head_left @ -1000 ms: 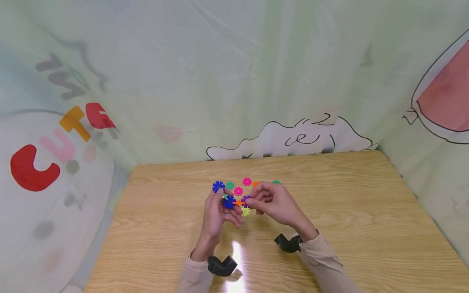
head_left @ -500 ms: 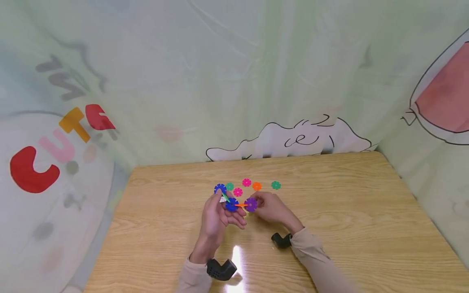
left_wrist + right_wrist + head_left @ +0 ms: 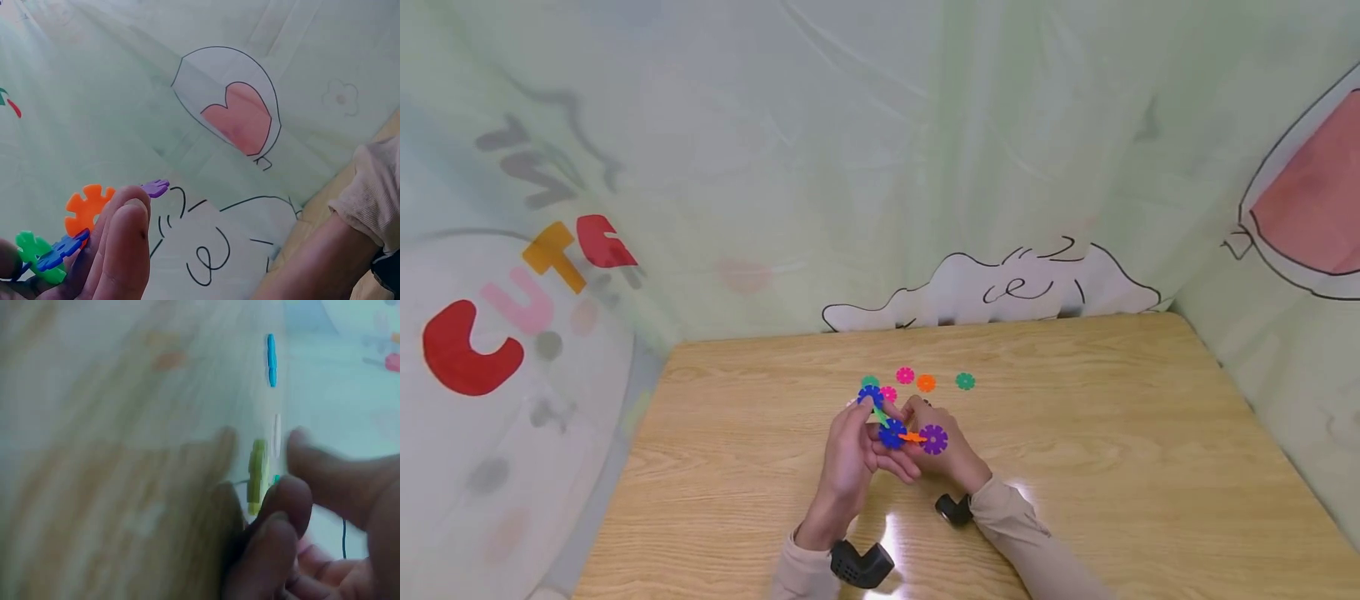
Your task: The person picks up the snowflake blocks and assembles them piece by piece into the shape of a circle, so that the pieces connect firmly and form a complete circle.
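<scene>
My left hand (image 3: 848, 457) pinches a chain of slotted snowflake discs at its far end, a blue disc (image 3: 870, 397). From there run a green disc (image 3: 39, 256), a second blue disc (image 3: 892, 433), an orange disc (image 3: 87, 207) and a purple disc (image 3: 933, 439). The chain's lower part lies over the left fingers. Behind it, low at the table, my right hand (image 3: 958, 460) reaches in, partly covered in the head view. In the right wrist view its thumb stands apart from its fingers, which are right at a yellow disc (image 3: 256, 478) lying edge-on to the camera.
On the wooden table (image 3: 1075, 417) lie loose discs: pink (image 3: 906, 376), another pink partly covered, orange (image 3: 926, 383), green (image 3: 966, 381) and a second green behind the chain. A printed curtain (image 3: 850, 167) stands along the table's back edge.
The right hand has let go of the purple disc and moved down and left behind the chain. The left hand has shifted right and slightly nearer, bringing the chain along.
</scene>
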The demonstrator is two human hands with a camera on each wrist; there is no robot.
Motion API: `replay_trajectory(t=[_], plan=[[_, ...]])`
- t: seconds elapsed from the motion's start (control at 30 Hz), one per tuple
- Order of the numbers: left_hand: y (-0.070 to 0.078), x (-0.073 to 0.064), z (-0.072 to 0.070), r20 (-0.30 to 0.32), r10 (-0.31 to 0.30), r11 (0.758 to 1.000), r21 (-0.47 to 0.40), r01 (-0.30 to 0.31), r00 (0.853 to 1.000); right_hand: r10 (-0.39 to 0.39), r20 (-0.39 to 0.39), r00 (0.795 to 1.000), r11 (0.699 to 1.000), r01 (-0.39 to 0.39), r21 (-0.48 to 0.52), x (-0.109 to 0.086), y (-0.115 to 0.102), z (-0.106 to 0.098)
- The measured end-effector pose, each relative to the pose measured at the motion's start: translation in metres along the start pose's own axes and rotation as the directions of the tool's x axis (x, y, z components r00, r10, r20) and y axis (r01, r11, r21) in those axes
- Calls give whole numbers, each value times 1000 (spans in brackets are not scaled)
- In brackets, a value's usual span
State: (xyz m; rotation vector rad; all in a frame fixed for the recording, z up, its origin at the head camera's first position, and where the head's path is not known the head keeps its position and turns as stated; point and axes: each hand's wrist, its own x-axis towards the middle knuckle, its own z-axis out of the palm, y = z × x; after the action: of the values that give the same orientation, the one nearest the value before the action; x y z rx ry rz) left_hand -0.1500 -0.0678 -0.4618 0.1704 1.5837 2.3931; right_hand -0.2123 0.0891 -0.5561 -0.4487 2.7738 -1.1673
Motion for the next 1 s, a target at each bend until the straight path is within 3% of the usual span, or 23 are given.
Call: replay_trajectory(t=[0.13,0.37,0.77,0.87,1.0], plan=[[0,0,1,10,-2,1000,1,2,1000,62,42,997,998,-61,-28,1,-3,-9],[-1,-1,2,7,-8,1000,7,8,1000,94,21,995,991,-92,-96,-4,-11,-20],[-5,0,1,26,-19,1000,2,19,999,8,149,989,988,16,-157,-1,-5,-30],[-6,0,0,30,-21,1000,0,21,999,4,159,987,988,21,-153,-1,-5,-30],[-6,1,0,32,-14,1000,-4,15,999,-58,153,986,979,87,-185,-3,-7,-27]])
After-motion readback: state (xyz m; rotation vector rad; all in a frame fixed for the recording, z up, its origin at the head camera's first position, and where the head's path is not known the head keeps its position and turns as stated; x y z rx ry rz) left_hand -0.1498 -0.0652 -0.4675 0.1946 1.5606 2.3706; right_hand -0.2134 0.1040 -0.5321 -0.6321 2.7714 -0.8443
